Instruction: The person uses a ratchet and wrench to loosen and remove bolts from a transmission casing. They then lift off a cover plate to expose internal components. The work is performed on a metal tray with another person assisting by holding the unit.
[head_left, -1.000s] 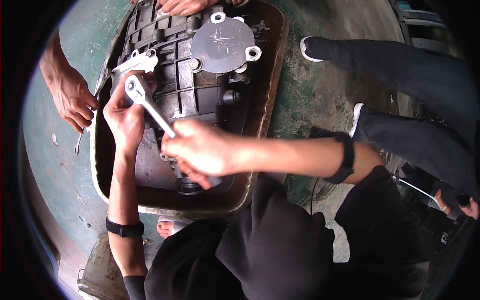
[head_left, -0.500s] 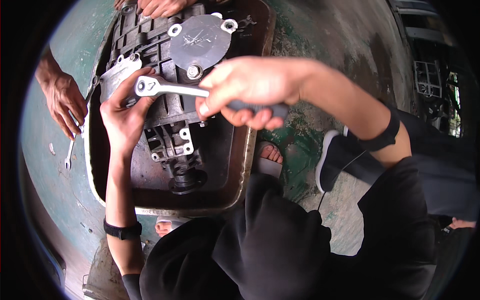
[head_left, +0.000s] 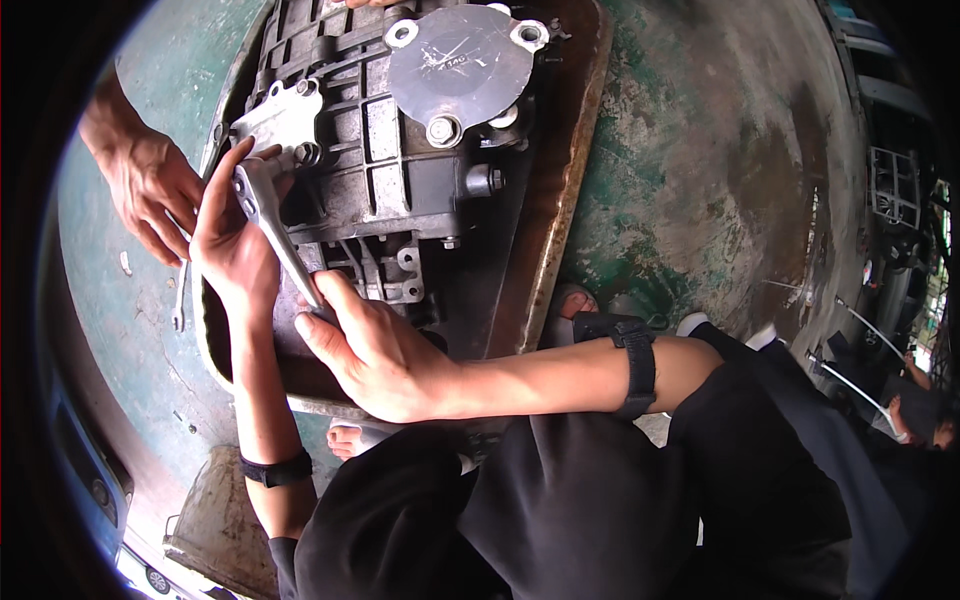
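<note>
My right hand (head_left: 385, 360) grips the handle of a silver ratchet wrench (head_left: 278, 232), which slants from the casing down toward me. My left hand (head_left: 238, 245) curls around the ratchet's head, thumb and fingers on either side; what sits under the head is hidden. The head is beside a small pale metal cover plate (head_left: 285, 125) on the left side of a grey ribbed gearbox casing (head_left: 390, 185). On top of that casing is a round metal cover (head_left: 455, 70), with a large bolt (head_left: 443, 130) at its near edge.
The casing sits in a rusty-rimmed tray (head_left: 572, 190). At the left, a co-worker's hand (head_left: 150, 190) is by a combination wrench (head_left: 180, 300) outside the tray. Another person's fingers show at the top edge. A worn bucket (head_left: 215, 525) stands at lower left.
My right hand has swung the ratchet handle from pointing right to pointing toward me. My left hand stays at the head. The view has shifted, and the co-worker's hand is still at the left.
</note>
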